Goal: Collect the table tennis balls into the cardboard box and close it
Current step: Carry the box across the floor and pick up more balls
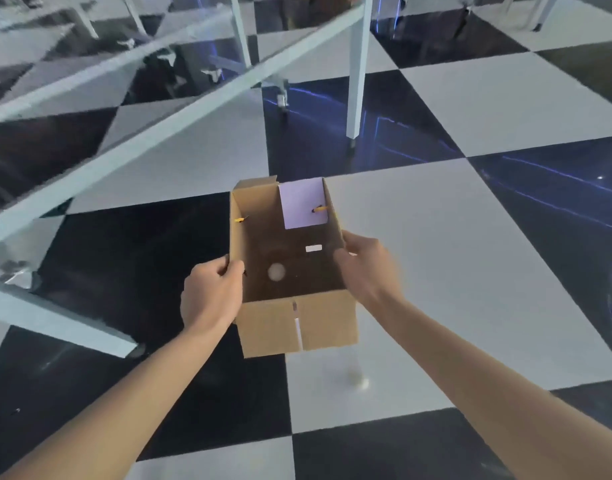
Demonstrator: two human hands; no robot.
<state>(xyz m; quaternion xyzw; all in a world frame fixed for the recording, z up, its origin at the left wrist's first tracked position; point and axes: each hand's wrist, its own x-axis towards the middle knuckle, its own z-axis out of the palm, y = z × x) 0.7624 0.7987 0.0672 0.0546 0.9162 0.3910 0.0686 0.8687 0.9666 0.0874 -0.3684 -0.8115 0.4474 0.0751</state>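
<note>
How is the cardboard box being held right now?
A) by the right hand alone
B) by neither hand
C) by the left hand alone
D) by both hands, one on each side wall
D: the left hand grips the left wall of the cardboard box, while the right hand grips its right wall.
</note>
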